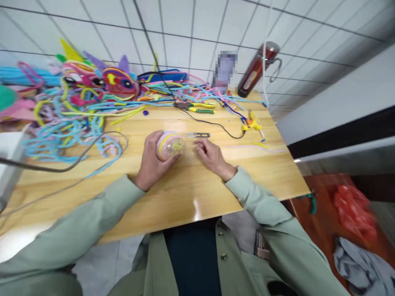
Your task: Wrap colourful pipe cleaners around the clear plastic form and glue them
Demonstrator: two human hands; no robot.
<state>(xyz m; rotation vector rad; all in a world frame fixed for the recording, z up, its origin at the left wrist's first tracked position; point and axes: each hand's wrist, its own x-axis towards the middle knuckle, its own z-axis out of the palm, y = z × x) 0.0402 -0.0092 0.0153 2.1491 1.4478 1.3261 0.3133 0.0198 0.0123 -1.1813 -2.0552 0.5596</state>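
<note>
My left hand (pixel 153 159) is wrapped round the left side of a round, coiled piece (pixel 171 147) in pink and yellow, with shiny and yellow bits on its face. The thumb lies along its lower edge. My right hand (pixel 212 157) rests a little to the right, apart from the piece. Its fingers are curled in, and I cannot make out whether anything small is between them. Just beyond those fingertips lies a pair of thread snips (pixel 200 135) on the wooden table (pixel 182 193).
Tangled pipe cleaners (pixel 66 135) and colourful fuzzy masks (pixel 120 82) crowd the back left. Green-and-yellow pliers (pixel 200 109), a yellow glue gun (pixel 252 122) with its cord, a blurred-out phone (pixel 224 70) and a red flask (pixel 258 70) stand or lie towards the back right.
</note>
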